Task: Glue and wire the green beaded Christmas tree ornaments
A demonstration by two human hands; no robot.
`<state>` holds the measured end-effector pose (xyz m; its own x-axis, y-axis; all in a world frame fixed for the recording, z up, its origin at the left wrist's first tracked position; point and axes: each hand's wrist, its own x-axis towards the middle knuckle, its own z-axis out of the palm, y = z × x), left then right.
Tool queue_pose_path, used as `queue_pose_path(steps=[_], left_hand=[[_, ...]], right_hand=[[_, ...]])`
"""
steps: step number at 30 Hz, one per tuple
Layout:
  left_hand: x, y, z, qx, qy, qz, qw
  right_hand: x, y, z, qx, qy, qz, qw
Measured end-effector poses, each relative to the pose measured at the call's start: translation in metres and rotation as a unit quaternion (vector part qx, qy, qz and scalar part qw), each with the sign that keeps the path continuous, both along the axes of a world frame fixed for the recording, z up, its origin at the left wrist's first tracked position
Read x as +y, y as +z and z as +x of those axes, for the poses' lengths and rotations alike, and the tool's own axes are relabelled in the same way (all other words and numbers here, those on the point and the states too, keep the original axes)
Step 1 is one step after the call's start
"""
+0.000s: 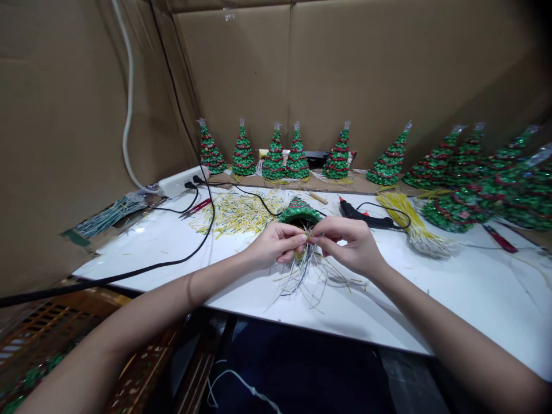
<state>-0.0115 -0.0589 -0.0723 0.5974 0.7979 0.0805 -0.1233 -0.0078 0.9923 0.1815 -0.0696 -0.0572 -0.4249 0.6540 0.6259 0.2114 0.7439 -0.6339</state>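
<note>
My left hand (276,244) and my right hand (347,241) meet over the white table (452,299), both closed on a small green sequin tree (301,211) that is tipped with its top pointing away from me. Thin silvery and yellow wire ends (302,279) hang down from its base between my fingers and spread onto the table. My fingertips pinch those wires right at the base of the tree.
Finished sequin trees (297,155) line the back edge, with more piled at the right (483,190). A black glue gun (362,215), a bundle of yellow wires (409,224), yellow wire offcuts (241,213), red snips (196,208), a power strip (181,181) and black cables lie on the table.
</note>
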Motion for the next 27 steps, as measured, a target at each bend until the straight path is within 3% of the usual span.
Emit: queue_pose_path(steps=[8,14,20,23,27], left_hand=[[0.000,-0.001,0.001,-0.016,-0.001,-0.015,1.000],[0.000,0.003,0.001,-0.018,0.008,0.004,1.000],[-0.001,0.010,0.002,-0.015,0.043,0.022,0.999],[0.000,0.006,0.002,-0.015,0.049,0.017,0.999],[0.003,-0.003,0.000,-0.025,0.049,-0.002,0.998]], right_hand=[[0.000,0.001,0.001,-0.042,0.003,0.109,0.993],[-0.002,0.000,-0.002,0.042,-0.027,0.005,0.999],[-0.003,-0.002,-0.012,0.154,-0.024,-0.088,0.984],[-0.001,0.004,-0.007,0.191,-0.040,-0.091,0.977],[0.007,0.016,0.009,0.261,-0.128,-0.073,0.954]])
